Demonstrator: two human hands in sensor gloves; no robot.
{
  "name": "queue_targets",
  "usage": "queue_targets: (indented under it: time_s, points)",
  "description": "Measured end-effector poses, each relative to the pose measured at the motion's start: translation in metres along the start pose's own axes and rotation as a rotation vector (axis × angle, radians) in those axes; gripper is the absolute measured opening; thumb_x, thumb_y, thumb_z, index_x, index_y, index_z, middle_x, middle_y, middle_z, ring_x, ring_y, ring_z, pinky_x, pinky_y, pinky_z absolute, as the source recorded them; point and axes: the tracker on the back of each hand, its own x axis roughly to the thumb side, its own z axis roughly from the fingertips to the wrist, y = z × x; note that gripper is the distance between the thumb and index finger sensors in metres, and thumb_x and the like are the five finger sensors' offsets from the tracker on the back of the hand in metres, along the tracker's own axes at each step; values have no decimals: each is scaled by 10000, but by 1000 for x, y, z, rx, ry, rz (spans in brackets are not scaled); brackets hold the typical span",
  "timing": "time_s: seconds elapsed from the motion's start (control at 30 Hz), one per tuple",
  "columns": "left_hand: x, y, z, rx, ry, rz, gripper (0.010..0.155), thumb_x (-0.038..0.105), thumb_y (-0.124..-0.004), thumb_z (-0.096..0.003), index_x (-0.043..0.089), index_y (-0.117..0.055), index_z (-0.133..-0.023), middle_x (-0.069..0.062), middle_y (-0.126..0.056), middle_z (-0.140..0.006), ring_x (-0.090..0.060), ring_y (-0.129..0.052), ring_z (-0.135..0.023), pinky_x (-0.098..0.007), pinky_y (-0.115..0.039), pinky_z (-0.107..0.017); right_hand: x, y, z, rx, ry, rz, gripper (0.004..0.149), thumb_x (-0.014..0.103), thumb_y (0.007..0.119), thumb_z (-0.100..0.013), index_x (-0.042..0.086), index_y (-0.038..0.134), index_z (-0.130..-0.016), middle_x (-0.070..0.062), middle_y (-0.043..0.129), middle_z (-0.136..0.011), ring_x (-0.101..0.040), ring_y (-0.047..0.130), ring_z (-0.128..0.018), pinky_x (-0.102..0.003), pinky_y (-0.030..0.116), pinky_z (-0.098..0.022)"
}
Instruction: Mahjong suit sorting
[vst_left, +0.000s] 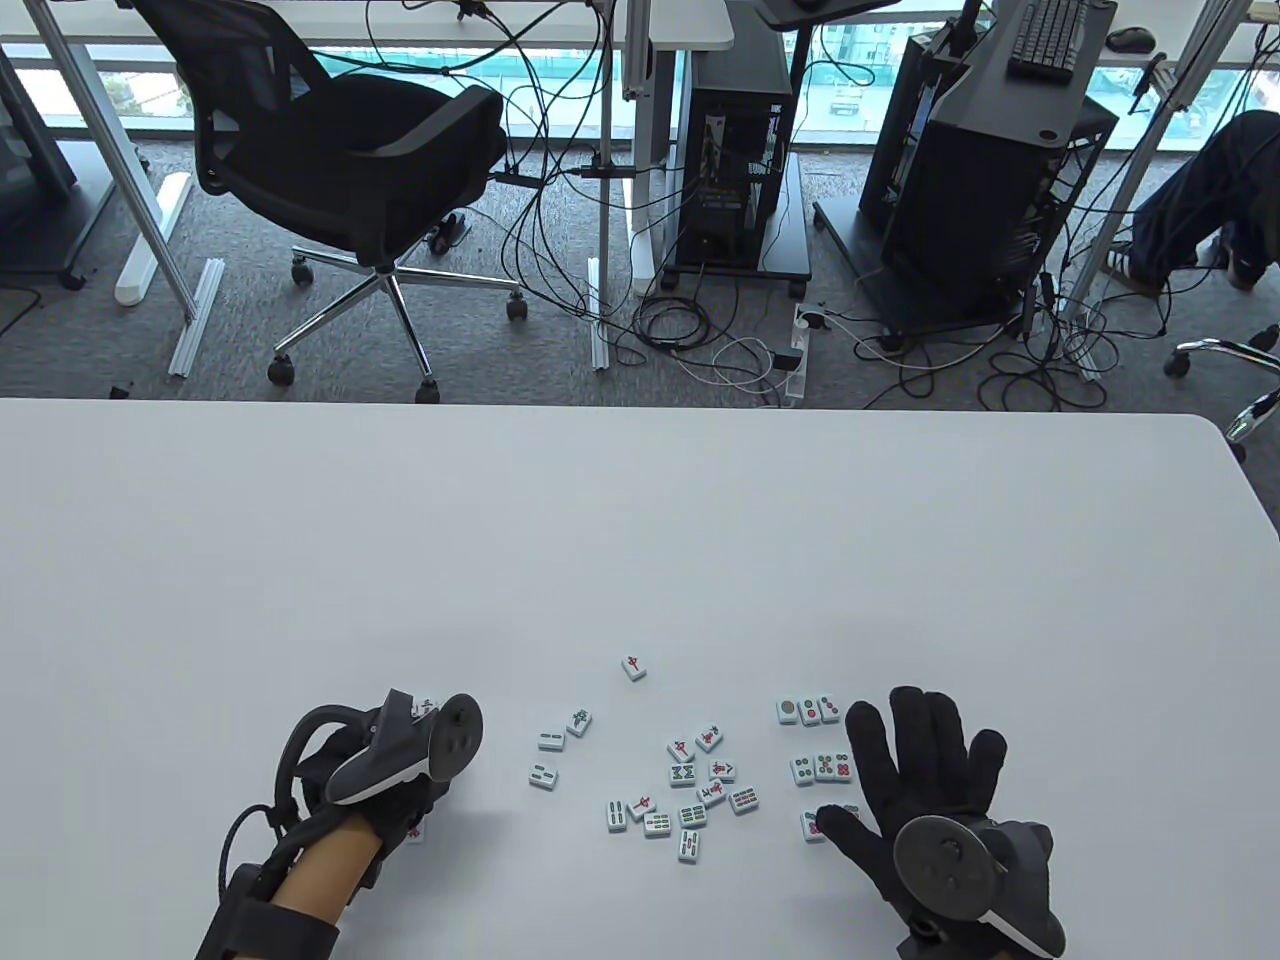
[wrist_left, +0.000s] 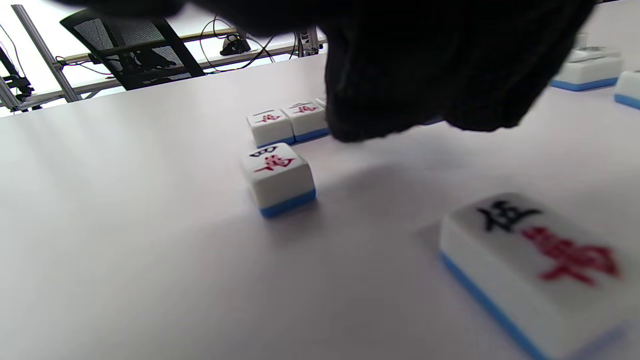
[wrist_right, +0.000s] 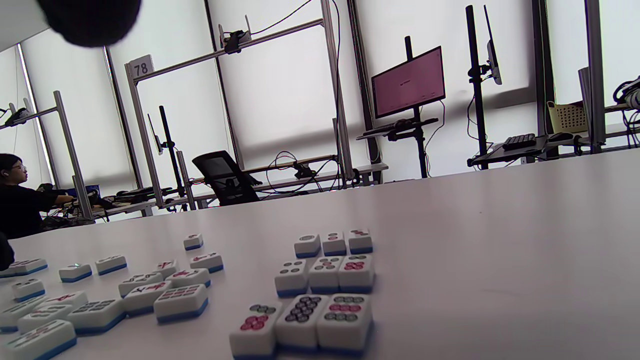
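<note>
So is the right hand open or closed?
Open: the right hand lies with fingers spread straight beside the dot tiles, gripping nothing.

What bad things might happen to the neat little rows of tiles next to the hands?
1. The right hand hovers spread right above the dot tile rows. If it drops or sweeps sideways, it may knock the tidy rows crooked.
2. The left hand hangs low over the character tiles. A careless move might push them apart.
3. The unsorted pile lies tightly packed in the middle, so picking one tile might nudge its neighbours.
</note>
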Motion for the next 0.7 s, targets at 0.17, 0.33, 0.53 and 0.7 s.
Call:
queue_targets:
  time_s: [0.17, 0.33, 0.53, 0.7]
  points:
    - [-1, -5, -4, -15, 21, -36, 586, 493, -920, -295, 183, -871, -790, 145, -999, -295, -45, -904, -31, -329, -843, -158, 0, 0, 0, 1, 1, 0, 842, 623, 606, -472, 300, 132, -1088, -158, 45, -1149, -442, 29, -1017, -760, 120, -667]
    - [3, -9, -6, -6, 25, -69, 588, 500, -913, -295, 183, -870, -789, 151, -997, -292, -43, -902, -27, -328, -842, -154, 0, 0, 0, 1, 1, 0, 843, 623, 606, -471, 299, 133, -1089, -159, 46, -1148, -442, 31, -1017, -761, 121, -666]
    - [6, -3, -1, -28, 40, -93, 639, 532, -905, -293, 202, -842, -836, 146, -999, -315, -51, -912, -46, -335, -842, -169, 0, 0, 0, 3, -1, -1, 842, 623, 606, -473, 299, 132, -1089, -158, 46, -1149, -441, 30, -1018, -760, 120, -667]
    - [31, 20, 8, 60, -45, -85, 617, 526, -902, -299, 197, -856, -820, 148, -1001, -311, -51, -914, -45, -335, -843, -168, 0, 0, 0, 5, -3, -4, 842, 623, 606, -473, 300, 133, -1090, -157, 47, -1150, -441, 30, -1018, -761, 118, -666]
